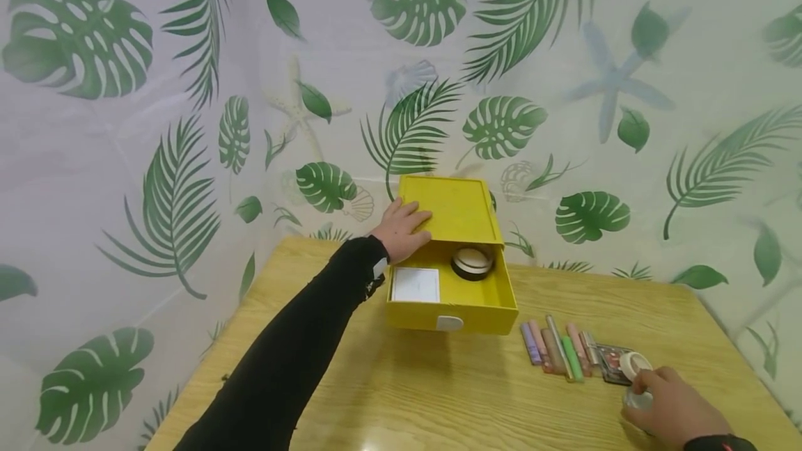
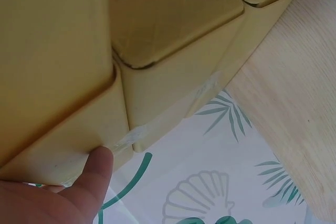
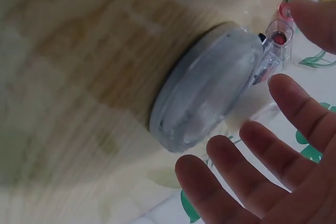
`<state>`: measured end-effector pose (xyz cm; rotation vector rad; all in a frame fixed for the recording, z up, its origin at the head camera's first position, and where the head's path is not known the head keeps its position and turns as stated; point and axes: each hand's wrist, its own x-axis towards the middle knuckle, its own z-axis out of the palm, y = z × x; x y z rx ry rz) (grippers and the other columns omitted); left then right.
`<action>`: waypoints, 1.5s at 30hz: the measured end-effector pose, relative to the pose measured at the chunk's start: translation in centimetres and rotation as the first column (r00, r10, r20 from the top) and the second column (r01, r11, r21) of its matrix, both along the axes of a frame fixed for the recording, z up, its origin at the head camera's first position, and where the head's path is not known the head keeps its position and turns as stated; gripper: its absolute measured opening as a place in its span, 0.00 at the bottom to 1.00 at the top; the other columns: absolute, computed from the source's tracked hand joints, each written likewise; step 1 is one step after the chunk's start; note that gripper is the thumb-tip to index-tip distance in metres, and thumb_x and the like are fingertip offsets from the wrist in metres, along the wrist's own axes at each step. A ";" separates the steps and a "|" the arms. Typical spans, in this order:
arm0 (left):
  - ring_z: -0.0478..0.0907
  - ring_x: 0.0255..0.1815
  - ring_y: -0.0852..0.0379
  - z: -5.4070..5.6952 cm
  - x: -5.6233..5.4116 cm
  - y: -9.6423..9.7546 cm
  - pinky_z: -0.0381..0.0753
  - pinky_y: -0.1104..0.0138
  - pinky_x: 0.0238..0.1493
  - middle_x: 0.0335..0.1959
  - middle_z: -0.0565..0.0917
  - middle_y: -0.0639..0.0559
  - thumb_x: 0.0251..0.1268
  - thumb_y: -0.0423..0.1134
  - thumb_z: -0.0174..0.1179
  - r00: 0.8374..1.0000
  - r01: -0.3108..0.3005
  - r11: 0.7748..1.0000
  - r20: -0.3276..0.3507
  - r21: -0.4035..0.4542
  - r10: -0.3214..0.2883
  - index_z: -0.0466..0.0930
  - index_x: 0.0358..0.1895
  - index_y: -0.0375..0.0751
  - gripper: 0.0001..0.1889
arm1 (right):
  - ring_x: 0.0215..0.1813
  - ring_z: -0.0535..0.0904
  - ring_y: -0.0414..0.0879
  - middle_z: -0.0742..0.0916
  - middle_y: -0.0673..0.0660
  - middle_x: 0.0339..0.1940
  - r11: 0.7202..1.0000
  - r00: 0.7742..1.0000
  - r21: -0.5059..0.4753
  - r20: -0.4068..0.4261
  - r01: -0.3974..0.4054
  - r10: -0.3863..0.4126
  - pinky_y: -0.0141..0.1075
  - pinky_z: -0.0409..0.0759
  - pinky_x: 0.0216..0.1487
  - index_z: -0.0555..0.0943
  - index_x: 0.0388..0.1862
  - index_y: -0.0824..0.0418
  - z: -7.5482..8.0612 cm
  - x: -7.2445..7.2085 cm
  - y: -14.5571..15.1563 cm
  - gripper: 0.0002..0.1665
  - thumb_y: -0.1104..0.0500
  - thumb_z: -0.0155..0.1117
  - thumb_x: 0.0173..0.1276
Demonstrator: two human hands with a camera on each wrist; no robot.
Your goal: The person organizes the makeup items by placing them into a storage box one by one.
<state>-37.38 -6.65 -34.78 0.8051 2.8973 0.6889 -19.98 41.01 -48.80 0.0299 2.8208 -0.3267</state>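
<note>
Possibly the round, clear-topped case [image 3: 210, 87] on the wooden table [image 1: 489, 409] could skid away if the right hand [image 1: 679, 406], its fingers spread just beside it, catches only the smooth rim. The left hand [image 1: 404, 230] lies with fingers extended on the yellow rectangular box [image 1: 457, 211]; heavy pressure might shift it. Its pulled-out yellow drawer [image 1: 482, 321] holds a flat white square [image 1: 416, 285] and a black-and-cream round container [image 1: 473, 263], which could slide.

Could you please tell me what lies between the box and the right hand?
The head view shows a row of tubes, then a palette overlapped by a pale round item, and a clear disc by the right hand.
</note>
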 end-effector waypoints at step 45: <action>0.33 0.83 0.41 0.2 0.3 0.3 0.39 0.52 0.81 0.82 0.51 0.42 0.82 0.49 0.45 1.000 -0.011 1.000 0.004 -0.018 0.011 0.60 0.80 0.45 0.29 | 0.48 0.81 0.58 0.82 0.61 0.48 0.997 0.988 -0.055 -0.148 -0.050 0.041 0.55 0.82 0.43 0.81 0.52 0.62 3.6 0.0 -3.9 0.31 0.38 0.69 0.66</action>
